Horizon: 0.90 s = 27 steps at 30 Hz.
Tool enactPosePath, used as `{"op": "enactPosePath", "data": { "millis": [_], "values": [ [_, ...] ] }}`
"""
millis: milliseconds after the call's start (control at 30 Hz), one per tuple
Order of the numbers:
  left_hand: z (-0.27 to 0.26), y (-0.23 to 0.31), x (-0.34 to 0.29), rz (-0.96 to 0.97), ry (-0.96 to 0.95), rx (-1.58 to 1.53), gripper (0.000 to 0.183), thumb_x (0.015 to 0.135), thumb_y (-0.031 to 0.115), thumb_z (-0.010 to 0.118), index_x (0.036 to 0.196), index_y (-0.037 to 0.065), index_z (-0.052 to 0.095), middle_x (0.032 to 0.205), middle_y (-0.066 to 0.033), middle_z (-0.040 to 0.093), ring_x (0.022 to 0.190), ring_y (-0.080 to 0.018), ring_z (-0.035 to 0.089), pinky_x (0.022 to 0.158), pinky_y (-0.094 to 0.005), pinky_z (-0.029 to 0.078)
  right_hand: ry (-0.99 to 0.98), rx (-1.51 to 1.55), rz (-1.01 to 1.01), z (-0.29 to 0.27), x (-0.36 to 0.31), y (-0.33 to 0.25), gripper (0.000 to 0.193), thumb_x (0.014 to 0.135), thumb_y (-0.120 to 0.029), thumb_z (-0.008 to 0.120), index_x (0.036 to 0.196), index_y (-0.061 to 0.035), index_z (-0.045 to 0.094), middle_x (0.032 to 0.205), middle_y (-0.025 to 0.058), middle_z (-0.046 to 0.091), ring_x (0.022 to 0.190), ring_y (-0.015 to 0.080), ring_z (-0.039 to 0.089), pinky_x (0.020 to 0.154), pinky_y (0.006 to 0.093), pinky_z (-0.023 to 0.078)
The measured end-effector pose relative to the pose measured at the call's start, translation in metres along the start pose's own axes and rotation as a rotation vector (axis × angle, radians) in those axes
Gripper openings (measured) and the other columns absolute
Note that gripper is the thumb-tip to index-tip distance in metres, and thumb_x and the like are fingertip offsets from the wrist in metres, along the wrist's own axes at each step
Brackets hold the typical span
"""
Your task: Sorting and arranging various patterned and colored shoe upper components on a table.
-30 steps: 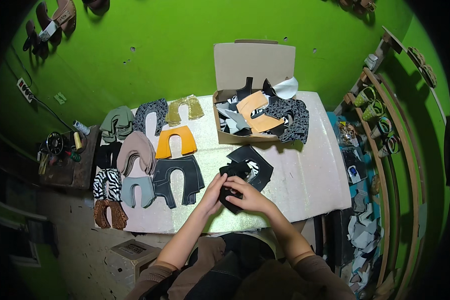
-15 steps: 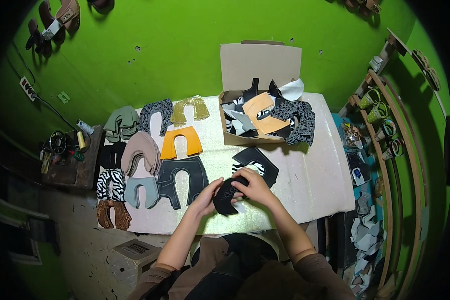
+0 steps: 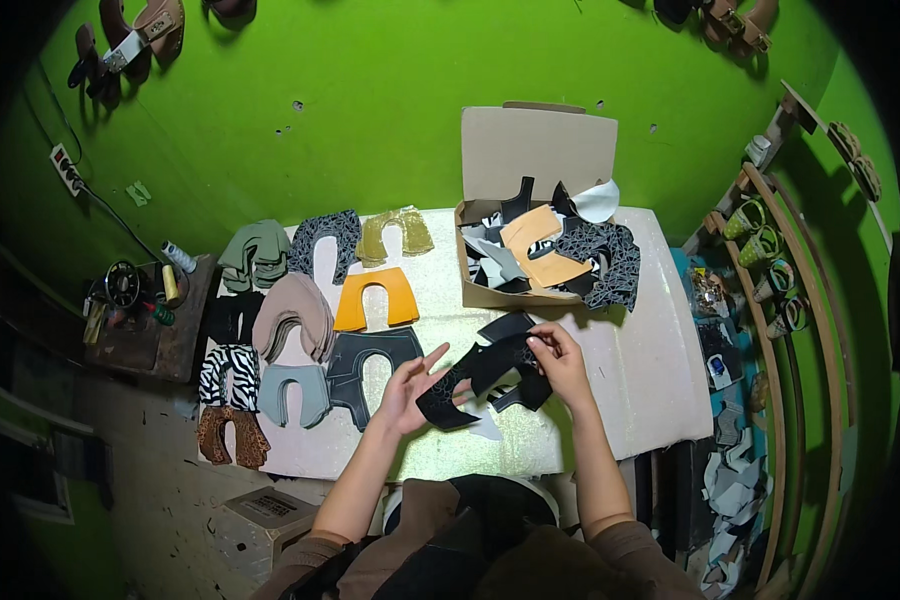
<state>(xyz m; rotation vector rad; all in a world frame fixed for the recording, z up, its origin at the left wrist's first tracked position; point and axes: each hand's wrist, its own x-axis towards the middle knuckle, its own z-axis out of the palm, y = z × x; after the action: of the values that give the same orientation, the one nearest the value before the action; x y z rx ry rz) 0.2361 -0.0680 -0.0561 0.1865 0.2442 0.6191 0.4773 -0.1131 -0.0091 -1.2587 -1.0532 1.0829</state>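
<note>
Over the table, a black U-shaped shoe upper piece with a fine light line pattern near its ends is held out flat. My right hand pinches its right side between thumb and fingers. At its left end, my left hand has its fingers stretched apart, palm up, with some fingertips under the piece. Behind it lies another black cut piece, partly covered. A white scrap shows just below the held piece. Left of my left hand lies a stack of black U-shaped pieces.
Stacks of U-shaped pieces in orange, beige, grey, zebra and brown print cover the table's left. An open cardboard box of cut pieces stands at the back. A wooden rack with sandals is at right.
The black piece, earlier bunched between both hands, is now spread out to its U shape. My right hand has moved right with its side, and my left fingers have spread. The view has shifted slightly.
</note>
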Motion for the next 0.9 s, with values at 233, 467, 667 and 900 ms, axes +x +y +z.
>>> {"op": "enactPosePath", "data": {
  "millis": [233, 467, 667, 900],
  "values": [
    [0.011, 0.014, 0.011, 0.013, 0.042, 0.160, 0.065, 0.089, 0.043, 0.034, 0.138, 0.008, 0.012, 0.128, -0.0281, 0.036, 0.112, -0.0362, 0.046, 0.093, -0.0462, 0.038, -0.619, -0.504, -0.388, 0.029, 0.004, -0.029, 0.011, 0.080, -0.013, 0.058, 0.087, -0.0066, 0.062, 0.084, 0.0048, 0.061, 0.078, 0.0188, 0.056, 0.074, 0.0303, 0.041],
    [0.020, 0.009, 0.020, -0.079, 0.115, 0.333, 0.075, 0.087, 0.060, 0.024, 0.135, 0.002, 0.023, 0.123, -0.0232, 0.044, 0.105, -0.0272, 0.053, 0.087, -0.0368, 0.046, -0.669, -0.731, -0.503, 0.059, 0.003, -0.014, 0.010, 0.079, -0.018, 0.057, 0.087, -0.0131, 0.060, 0.086, 0.0013, 0.057, 0.091, 0.0208, 0.051, 0.079, 0.0353, 0.034],
    [0.033, 0.008, 0.017, -0.108, 0.142, 0.419, 0.078, 0.085, 0.064, 0.018, 0.137, 0.006, 0.023, 0.124, -0.0216, 0.043, 0.111, -0.0258, 0.047, 0.090, -0.0376, 0.043, -0.591, -0.871, -0.492, 0.064, -0.001, -0.008, 0.020, 0.077, -0.020, 0.060, 0.095, -0.0122, 0.057, 0.089, 0.0063, 0.053, 0.094, 0.0233, 0.050, 0.080, 0.0370, 0.035],
    [0.036, 0.003, 0.015, -0.077, 0.193, 0.351, 0.074, 0.086, 0.062, 0.023, 0.130, 0.002, 0.033, 0.101, -0.0140, 0.053, 0.090, -0.0198, 0.056, 0.078, -0.0329, 0.050, -0.623, -0.833, -0.358, 0.059, 0.003, -0.004, 0.027, 0.073, -0.023, 0.065, 0.094, -0.0080, 0.057, 0.092, 0.0066, 0.054, 0.097, 0.0249, 0.048, 0.084, 0.0377, 0.035]
  ]
}}
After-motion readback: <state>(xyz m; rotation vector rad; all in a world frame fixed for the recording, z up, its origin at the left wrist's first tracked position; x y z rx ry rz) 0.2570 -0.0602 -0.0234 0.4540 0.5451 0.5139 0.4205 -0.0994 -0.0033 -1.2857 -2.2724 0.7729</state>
